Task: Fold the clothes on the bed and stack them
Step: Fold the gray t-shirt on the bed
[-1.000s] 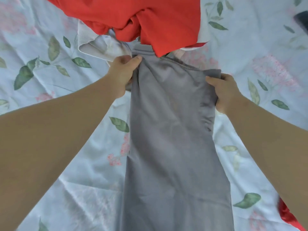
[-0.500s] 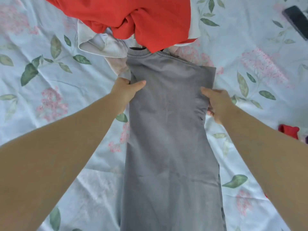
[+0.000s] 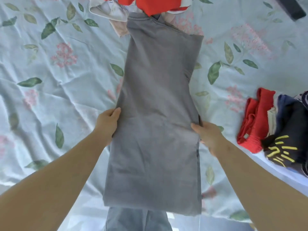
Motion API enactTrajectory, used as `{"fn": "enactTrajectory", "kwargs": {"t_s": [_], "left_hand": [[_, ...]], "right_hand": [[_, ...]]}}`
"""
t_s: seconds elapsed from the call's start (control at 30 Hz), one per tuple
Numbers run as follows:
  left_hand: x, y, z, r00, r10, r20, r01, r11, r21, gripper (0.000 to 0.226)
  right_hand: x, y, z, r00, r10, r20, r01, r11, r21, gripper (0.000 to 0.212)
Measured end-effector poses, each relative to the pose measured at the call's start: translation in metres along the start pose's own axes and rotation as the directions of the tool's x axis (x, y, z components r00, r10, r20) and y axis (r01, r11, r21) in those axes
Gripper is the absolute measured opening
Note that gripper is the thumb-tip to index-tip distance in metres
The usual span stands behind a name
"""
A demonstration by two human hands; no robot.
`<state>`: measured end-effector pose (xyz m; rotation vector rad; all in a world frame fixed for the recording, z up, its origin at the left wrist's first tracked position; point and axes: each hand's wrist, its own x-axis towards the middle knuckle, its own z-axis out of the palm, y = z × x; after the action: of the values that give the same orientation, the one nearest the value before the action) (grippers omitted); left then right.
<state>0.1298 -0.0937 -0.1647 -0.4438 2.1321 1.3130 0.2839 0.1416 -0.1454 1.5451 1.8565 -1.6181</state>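
Grey shirt [image 3: 156,114] is laid lengthwise mid-bed, side edges pinched by left hand [image 3: 106,124] & right hand [image 3: 208,137], thumbs on top. Far collar is overlapped by red garment [image 3: 156,5]: if lifted now, pile prob. gets dragged, fold skewed.

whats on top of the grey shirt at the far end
A red garment lies over the collar of the grey shirt, hiding part of the neckline. Pale clothes sit beside it; whether they reach under the shirt is hidden.

Soft even daylight, slight blur, wide-angle warp.
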Motion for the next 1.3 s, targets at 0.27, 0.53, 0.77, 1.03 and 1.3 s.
{"fn": "enactTrajectory", "kwargs": {"t_s": [0.27, 0.53, 0.77, 1.03, 1.3], "left_hand": [[-0.053, -0.054, -0.029, 0.949, -0.131, 0.286, 0.079, 0.979, 0.187, 0.024], [-0.095, -0.094, -0.025, 0.97, -0.153, 0.19, 0.139, 0.987, 0.086, 0.032], [-0.114, -0.11, -0.036, 0.979, -0.16, 0.126, 0.152, 0.986, 0.073, 0.037], [-0.132, -0.117, -0.071, 0.88, -0.294, 0.373, 0.182, 0.934, 0.308, 0.037], [-0.156, -0.075, -0.077, 0.909, -0.131, 0.395, 0.18, 0.979, -0.091, 0.024]], "right_hand": [[-0.046, 0.056, 0.004, 0.993, -0.032, 0.109, 0.037, 0.999, -0.039, 0.013], [-0.066, 0.091, 0.001, 0.996, 0.065, -0.059, -0.057, 0.991, 0.121, 0.023], [-0.1, 0.127, -0.002, 0.987, 0.156, 0.029, -0.158, 0.978, 0.138, 0.022], [-0.132, 0.141, 0.009, 0.957, 0.152, 0.245, -0.171, 0.984, 0.057, 0.02], [-0.153, 0.111, -0.009, 0.949, -0.024, 0.316, -0.13, 0.879, 0.458, 0.019]]}}
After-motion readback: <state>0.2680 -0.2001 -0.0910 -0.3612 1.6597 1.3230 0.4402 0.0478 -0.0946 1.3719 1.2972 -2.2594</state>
